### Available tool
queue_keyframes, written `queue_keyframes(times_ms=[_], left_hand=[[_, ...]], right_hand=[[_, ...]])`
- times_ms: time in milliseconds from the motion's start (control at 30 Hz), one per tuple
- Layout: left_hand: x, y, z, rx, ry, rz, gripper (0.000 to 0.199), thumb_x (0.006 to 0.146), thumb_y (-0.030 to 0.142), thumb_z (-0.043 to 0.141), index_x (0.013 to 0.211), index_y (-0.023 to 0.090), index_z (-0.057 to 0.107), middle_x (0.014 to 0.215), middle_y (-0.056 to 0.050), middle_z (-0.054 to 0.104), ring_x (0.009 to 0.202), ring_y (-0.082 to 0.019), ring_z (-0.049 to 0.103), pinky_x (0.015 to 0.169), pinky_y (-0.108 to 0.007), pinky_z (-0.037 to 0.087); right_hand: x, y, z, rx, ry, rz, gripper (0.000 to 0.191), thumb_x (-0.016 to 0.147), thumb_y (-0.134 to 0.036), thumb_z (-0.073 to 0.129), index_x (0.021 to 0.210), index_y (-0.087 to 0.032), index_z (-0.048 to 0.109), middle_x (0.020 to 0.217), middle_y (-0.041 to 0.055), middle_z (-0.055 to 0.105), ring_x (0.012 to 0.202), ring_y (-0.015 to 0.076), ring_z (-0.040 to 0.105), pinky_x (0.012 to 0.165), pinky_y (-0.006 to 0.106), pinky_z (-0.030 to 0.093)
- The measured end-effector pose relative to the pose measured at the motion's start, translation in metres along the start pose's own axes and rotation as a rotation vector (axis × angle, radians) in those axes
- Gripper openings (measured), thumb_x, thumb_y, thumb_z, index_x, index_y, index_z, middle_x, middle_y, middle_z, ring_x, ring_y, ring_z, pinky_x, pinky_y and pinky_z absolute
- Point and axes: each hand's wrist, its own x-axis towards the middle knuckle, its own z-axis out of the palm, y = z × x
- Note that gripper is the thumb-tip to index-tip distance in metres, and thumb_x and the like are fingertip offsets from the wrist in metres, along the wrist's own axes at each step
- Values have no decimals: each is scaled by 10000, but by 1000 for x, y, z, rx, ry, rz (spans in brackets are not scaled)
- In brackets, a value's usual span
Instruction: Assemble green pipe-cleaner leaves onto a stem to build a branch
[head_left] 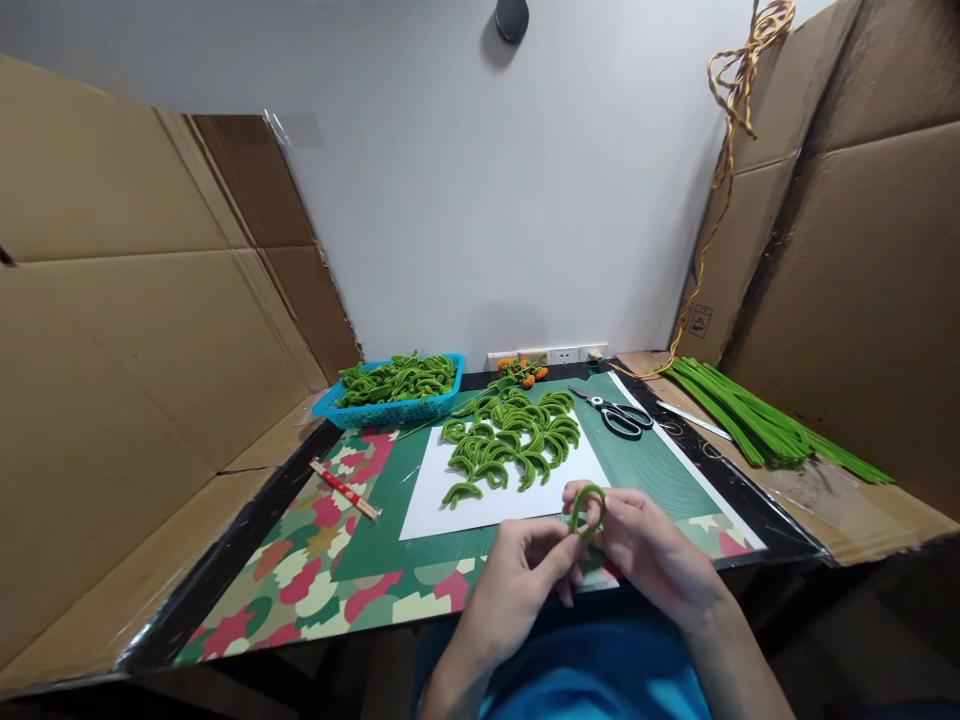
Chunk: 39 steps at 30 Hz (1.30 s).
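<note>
Between both hands, just above the table's front edge, a green pipe cleaner [588,492] is bent into an arch. My left hand [525,565] pinches its lower end with thumb and forefinger. The fingers of my right hand [649,550] are closed on its upper right side. Beyond my hands, many curved green pipe-cleaner pieces [517,440] lie spread over a white sheet [435,515]. The sheet rests on a green cutting mat [375,540].
A blue basket [382,412] of green pieces stands at the back left. Orange-and-green pipe-cleaner items [523,372] lie at the back. Black-handled scissors [619,415] rest on the mat's right. Wrapped chopsticks [345,490] lie left; straight green pipe cleaners [750,415] lie right. Cardboard walls [150,350] flank the table.
</note>
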Motion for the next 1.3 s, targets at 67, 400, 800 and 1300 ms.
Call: queue_keyframes(times_ms=[67, 400, 800, 1300], left_hand=[[0, 2, 0, -76, -63, -34, 428, 917, 543, 755, 775, 139, 740, 687, -43, 692, 554, -132, 593, 570, -230, 460], [2, -1, 11, -238, 35, -38, 410, 896, 505, 788, 768, 115, 782, 611, -37, 686, 461, -103, 630, 478, -179, 407], [-7, -4, 43, -653, 93, -94, 400, 819, 471, 861, 718, 96, 765, 558, -26, 640, 395, -119, 633, 407, -175, 473], [-7, -16, 43, -581, 116, -36, 462, 812, 539, 881, 828, 81, 820, 635, -82, 730, 372, -130, 650, 357, -170, 488]], right_hand=[[-1, 2, 3, 75, 7, 11, 290, 891, -450, 791, 817, -170, 797, 1380, 125, 691, 874, 205, 702, 697, 309, 587], [12, 24, 12, 435, 356, 64, 235, 815, -358, 916, 975, -209, 832, 1025, 61, 830, 1088, 223, 778, 935, 310, 645], [5, 25, 24, 355, 409, -111, 270, 719, -389, 983, 897, -238, 847, 1114, 52, 838, 1251, 286, 738, 1089, 382, 592], [-6, 10, 31, 532, 505, 90, 381, 658, -273, 1025, 970, -192, 823, 957, 42, 835, 974, 221, 804, 720, 234, 645]])
